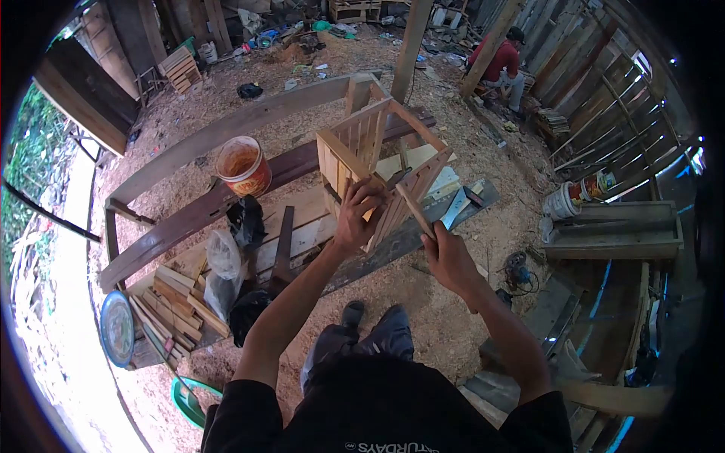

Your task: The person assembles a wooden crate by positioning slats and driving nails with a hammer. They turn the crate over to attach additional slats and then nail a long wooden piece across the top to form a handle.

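Note:
A slatted wooden crate (349, 157) with an open top stands on the plank bench in front of me. My left hand (359, 214) is closed over its near top edge, fingers bent. Whether a nail is between the fingertips is too small to tell. In my right hand (453, 258) is a hammer (415, 208), gripped by its wooden handle. The hammer's dark head is at the crate's near rim, just right of my left fingers. A handsaw (455, 208) with a bright blade lies on the bench right of the crate.
Left of the crate sit a paint bucket (245, 166), plastic bags (224, 257) and stacked wood offcuts (175, 300). Long planks (287, 167) run along the bench. Wood shavings cover the ground. A person in red (502, 64) sits at the back right. A wooden trough (612, 245) stands at right.

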`<action>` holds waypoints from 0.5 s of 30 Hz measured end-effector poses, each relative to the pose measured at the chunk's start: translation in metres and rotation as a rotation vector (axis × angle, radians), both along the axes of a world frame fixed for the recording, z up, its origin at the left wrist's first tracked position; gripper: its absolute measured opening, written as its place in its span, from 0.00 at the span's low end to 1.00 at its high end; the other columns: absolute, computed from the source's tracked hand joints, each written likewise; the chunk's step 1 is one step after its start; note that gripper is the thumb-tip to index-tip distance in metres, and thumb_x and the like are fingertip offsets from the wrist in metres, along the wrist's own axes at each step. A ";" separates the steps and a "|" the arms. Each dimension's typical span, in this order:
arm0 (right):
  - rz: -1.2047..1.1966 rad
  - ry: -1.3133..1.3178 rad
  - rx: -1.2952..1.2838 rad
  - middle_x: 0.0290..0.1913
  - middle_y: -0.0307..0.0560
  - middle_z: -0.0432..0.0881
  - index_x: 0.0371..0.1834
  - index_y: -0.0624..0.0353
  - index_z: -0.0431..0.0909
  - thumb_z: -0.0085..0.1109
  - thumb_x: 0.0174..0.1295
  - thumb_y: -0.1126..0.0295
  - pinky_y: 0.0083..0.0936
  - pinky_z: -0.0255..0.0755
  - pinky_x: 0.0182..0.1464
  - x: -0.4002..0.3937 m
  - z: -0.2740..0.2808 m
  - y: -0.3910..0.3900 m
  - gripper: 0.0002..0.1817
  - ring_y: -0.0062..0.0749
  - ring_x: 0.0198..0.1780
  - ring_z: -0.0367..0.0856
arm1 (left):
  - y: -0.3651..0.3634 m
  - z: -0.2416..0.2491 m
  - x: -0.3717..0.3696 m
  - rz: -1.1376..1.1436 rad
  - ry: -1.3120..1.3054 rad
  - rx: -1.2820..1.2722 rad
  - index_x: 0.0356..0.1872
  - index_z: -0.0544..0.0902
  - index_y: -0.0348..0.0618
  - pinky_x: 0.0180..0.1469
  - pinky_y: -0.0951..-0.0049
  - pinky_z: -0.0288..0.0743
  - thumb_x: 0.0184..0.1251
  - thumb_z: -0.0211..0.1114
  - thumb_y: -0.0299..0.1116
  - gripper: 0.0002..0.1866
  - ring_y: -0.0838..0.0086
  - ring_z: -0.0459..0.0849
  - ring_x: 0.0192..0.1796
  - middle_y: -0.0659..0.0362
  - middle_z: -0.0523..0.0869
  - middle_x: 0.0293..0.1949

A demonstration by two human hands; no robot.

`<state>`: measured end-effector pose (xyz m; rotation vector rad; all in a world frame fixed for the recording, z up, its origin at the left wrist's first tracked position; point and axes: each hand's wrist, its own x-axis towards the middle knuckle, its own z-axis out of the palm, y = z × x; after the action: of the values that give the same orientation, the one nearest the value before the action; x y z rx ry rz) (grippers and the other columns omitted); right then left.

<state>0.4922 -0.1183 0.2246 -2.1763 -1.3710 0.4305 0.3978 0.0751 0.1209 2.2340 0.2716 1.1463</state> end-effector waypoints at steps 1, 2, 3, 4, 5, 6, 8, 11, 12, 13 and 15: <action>0.011 -0.013 -0.033 0.15 0.56 0.72 0.38 0.65 0.64 0.49 0.68 0.67 0.41 0.62 0.16 0.001 -0.002 0.000 0.11 0.52 0.15 0.74 | -0.001 0.001 -0.001 0.008 0.000 0.001 0.34 0.81 0.43 0.69 0.43 0.50 0.53 0.66 0.23 0.07 0.54 0.69 0.63 0.59 0.80 0.45; 0.022 -0.028 -0.062 0.15 0.56 0.72 0.38 0.65 0.64 0.49 0.68 0.67 0.41 0.62 0.16 0.004 -0.006 0.000 0.11 0.52 0.16 0.74 | 0.000 0.002 -0.001 0.003 0.005 0.002 0.34 0.81 0.42 0.69 0.43 0.50 0.54 0.66 0.23 0.06 0.54 0.69 0.63 0.58 0.80 0.44; 0.032 -0.039 -0.094 0.15 0.56 0.72 0.38 0.65 0.64 0.49 0.68 0.67 0.41 0.62 0.16 0.003 -0.006 0.000 0.11 0.52 0.16 0.75 | -0.001 0.003 -0.002 -0.004 0.011 0.001 0.34 0.80 0.42 0.69 0.44 0.50 0.55 0.66 0.23 0.06 0.54 0.69 0.63 0.57 0.80 0.44; 0.023 -0.018 -0.076 0.15 0.57 0.72 0.38 0.65 0.64 0.49 0.68 0.67 0.41 0.62 0.16 0.002 -0.002 0.001 0.11 0.52 0.16 0.75 | 0.000 0.004 -0.002 -0.011 0.016 0.001 0.33 0.80 0.41 0.69 0.44 0.50 0.55 0.66 0.23 0.05 0.53 0.69 0.63 0.57 0.80 0.43; 0.016 0.002 -0.058 0.15 0.57 0.72 0.38 0.65 0.64 0.49 0.68 0.67 0.41 0.62 0.16 0.001 0.004 0.002 0.11 0.52 0.16 0.75 | 0.000 0.004 -0.001 -0.017 0.003 -0.001 0.33 0.80 0.41 0.69 0.44 0.50 0.55 0.66 0.23 0.05 0.53 0.69 0.63 0.57 0.80 0.43; 0.010 0.024 -0.043 0.15 0.58 0.72 0.37 0.65 0.64 0.49 0.68 0.67 0.41 0.62 0.16 -0.001 0.008 0.002 0.11 0.52 0.16 0.75 | 0.000 0.004 -0.001 -0.021 -0.008 -0.005 0.33 0.80 0.41 0.69 0.44 0.50 0.56 0.66 0.23 0.05 0.53 0.69 0.63 0.57 0.80 0.43; -0.012 0.025 -0.069 0.15 0.58 0.72 0.37 0.65 0.64 0.49 0.68 0.67 0.41 0.63 0.17 -0.002 -0.002 0.002 0.11 0.53 0.16 0.75 | -0.001 0.003 -0.002 -0.017 -0.010 -0.007 0.33 0.80 0.41 0.69 0.44 0.50 0.56 0.65 0.23 0.05 0.53 0.69 0.63 0.57 0.80 0.43; -0.012 0.020 -0.109 0.14 0.58 0.72 0.36 0.65 0.63 0.49 0.68 0.68 0.41 0.63 0.17 0.000 -0.002 0.002 0.10 0.53 0.16 0.75 | -0.001 0.004 -0.001 -0.004 -0.002 0.005 0.33 0.80 0.42 0.69 0.44 0.49 0.55 0.65 0.23 0.05 0.53 0.69 0.62 0.57 0.80 0.43; -0.006 0.018 -0.125 0.14 0.58 0.71 0.36 0.65 0.63 0.49 0.68 0.68 0.41 0.63 0.17 0.001 0.001 0.002 0.10 0.53 0.16 0.75 | -0.001 0.004 -0.001 -0.005 -0.006 0.003 0.33 0.81 0.42 0.69 0.43 0.49 0.54 0.66 0.23 0.06 0.53 0.69 0.63 0.57 0.80 0.44; -0.019 0.011 -0.100 0.14 0.58 0.72 0.36 0.65 0.63 0.49 0.68 0.68 0.41 0.63 0.17 0.000 0.004 0.004 0.10 0.53 0.16 0.75 | 0.000 0.003 -0.001 -0.005 -0.010 0.001 0.33 0.81 0.43 0.69 0.43 0.48 0.53 0.66 0.22 0.06 0.54 0.69 0.63 0.58 0.81 0.45; -0.050 0.004 -0.055 0.14 0.58 0.72 0.37 0.64 0.63 0.49 0.68 0.68 0.41 0.63 0.17 -0.003 0.008 0.006 0.10 0.52 0.16 0.75 | 0.001 0.001 0.000 -0.015 -0.004 -0.007 0.33 0.82 0.43 0.69 0.43 0.47 0.53 0.66 0.23 0.06 0.54 0.69 0.63 0.58 0.81 0.45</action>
<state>0.4889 -0.1124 0.2323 -2.2481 -1.3140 0.4585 0.3974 0.0766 0.1220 2.2237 0.2563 1.1399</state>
